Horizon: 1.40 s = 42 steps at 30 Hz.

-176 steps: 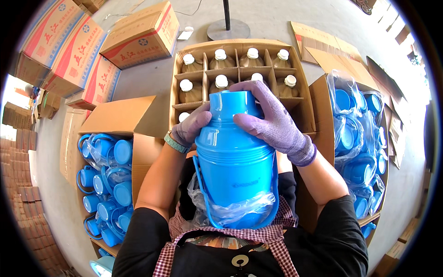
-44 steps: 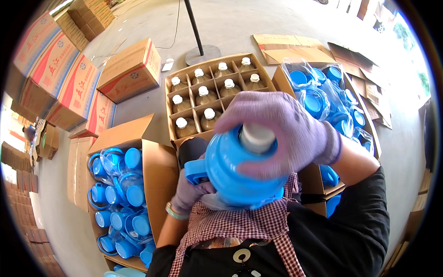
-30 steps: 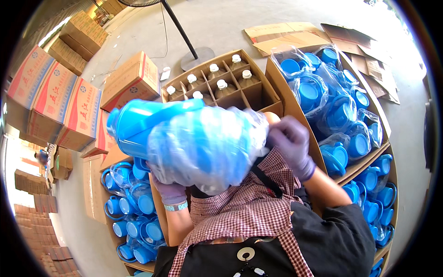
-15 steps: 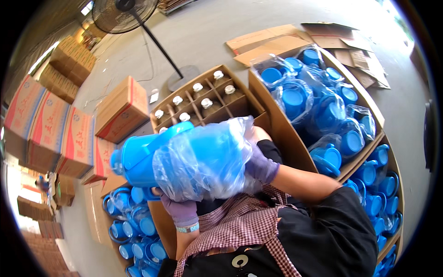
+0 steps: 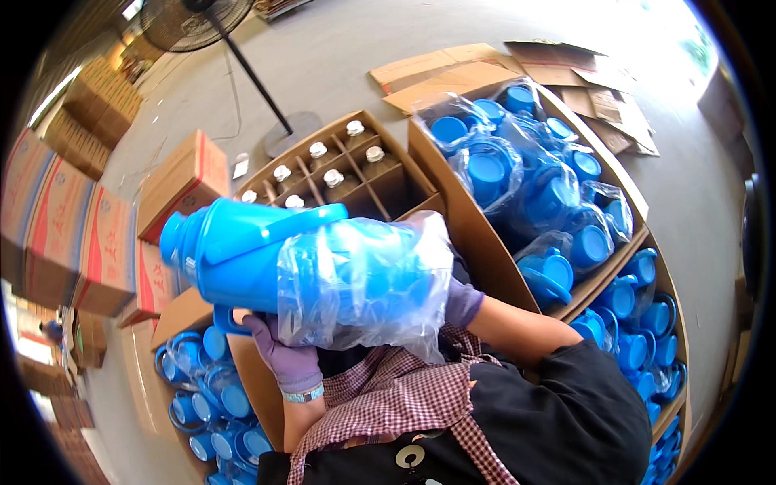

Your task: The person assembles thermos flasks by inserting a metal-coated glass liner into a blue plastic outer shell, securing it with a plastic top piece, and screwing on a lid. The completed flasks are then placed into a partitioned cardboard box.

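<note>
A blue plastic thermos casing (image 5: 238,255) lies on its side in front of me, its narrow neck toward the left. A clear plastic bag (image 5: 368,283) covers its right half. My left hand (image 5: 283,352), in a purple glove, is closed at the casing's underside beside the lower handle. At the right end of the bag, my right hand (image 5: 463,304) grips the bagged base; its fingers are mostly hidden behind the plastic. Beyond the casing stands a divided carton (image 5: 396,133) with several silver-topped flask liners (image 5: 333,179) in its compartments.
On the right, an open carton (image 5: 477,234) holds several bagged blue casings, with more in cartons (image 5: 683,323) beside it. Another group of blue casings (image 5: 234,400) sits at lower left. Sealed cartons (image 5: 69,218), a standing fan (image 5: 250,77) and flattened cardboard (image 5: 444,73) lie around.
The casing has moved left and turned, so its long strap-like handle now faces up and more of its bare side shows. The bag reaches less far along it. The whole view has shifted slightly.
</note>
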{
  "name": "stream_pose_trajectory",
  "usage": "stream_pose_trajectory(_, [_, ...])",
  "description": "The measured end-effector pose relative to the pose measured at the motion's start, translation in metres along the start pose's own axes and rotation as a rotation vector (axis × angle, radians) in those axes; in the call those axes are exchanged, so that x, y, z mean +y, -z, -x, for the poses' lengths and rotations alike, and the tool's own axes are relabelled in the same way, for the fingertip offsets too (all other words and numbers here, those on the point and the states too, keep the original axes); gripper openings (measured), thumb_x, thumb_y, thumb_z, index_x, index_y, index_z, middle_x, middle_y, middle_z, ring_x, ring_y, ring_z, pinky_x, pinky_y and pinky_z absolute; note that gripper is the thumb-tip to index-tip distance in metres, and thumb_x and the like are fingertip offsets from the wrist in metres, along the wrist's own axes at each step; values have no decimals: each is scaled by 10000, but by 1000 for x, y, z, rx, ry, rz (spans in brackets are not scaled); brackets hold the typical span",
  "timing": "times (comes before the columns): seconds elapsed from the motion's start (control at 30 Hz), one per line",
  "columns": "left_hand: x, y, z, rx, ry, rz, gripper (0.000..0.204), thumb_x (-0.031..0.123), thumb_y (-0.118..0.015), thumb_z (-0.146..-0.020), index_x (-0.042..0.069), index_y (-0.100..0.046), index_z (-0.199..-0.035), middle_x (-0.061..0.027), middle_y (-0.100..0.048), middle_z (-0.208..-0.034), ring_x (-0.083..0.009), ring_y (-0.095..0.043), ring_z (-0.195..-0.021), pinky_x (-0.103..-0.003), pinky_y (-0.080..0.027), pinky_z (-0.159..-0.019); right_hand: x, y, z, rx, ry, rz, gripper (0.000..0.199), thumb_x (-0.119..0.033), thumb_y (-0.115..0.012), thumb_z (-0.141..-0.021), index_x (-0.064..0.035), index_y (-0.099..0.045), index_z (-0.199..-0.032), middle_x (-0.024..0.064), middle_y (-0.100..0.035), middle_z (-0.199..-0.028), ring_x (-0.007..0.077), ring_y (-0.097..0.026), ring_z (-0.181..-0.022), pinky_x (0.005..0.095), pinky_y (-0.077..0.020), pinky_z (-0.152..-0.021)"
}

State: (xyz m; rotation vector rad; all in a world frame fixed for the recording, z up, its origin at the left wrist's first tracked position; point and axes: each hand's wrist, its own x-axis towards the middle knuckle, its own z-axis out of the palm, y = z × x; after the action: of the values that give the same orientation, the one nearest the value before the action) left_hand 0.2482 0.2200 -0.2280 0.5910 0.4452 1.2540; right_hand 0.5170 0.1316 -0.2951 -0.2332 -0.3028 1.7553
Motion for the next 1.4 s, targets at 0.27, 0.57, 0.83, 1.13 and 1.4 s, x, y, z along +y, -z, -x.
stream_pose_trajectory(0.27, [21,23,2,94,458,1123,702,604,-480,-1027,128,-434,-1542,-117,-462,-1575,-366,-431,-1434,-594,-328,-1195,-5,-46,23,112,980,2059,456,-118,-788,-773,-57,-687,-1214,156,-709,-1166,332,-701,-1085,429,-569,-939])
stream_pose_trajectory(0.57, [6,-2,8,9,234,245,693,550,-479,-1056,80,-381,-1556,-151,-473,-1556,-360,-480,-1402,-554,-411,-1157,40,38,23,209,397,608,638,-304,-533,-1090,-91,-241,-1616,89,-352,-1626,240,-350,-1480,385,-296,-1240])
stream_pose_trajectory(0.83, [72,20,-24,-61,25,15,599,482,-541,-1058,90,-415,-1494,-47,-666,-1080,-204,-659,-919,-392,-548,-888,-84,-118,24,295,-259,1915,346,-48,-654,-931,-49,-658,-1276,195,-688,-1204,346,-652,-1156,397,-513,-995])
stream_pose_trajectory(1.13, [52,-15,-40,-496,-100,-608,1001,776,-574,-896,-58,-474,-1441,4,-616,-709,-40,-519,-549,-188,-374,-520,-10,-66,12,157,387,870,832,-559,-483,-1055,-16,-214,-1625,166,-266,-1668,313,-278,-1530,444,-278,-1239])
stream_pose_trajectory(1.4, [0,-126,-8,-1028,-463,-1389,516,447,-626,-996,-11,-721,-1212,-133,-683,-776,-276,-673,-659,-369,-516,-623,-109,-91,131,417,215,1260,1134,-803,-711,-755,-1,-434,-1507,172,-545,-1440,310,-517,-1360,451,-412,-1146])
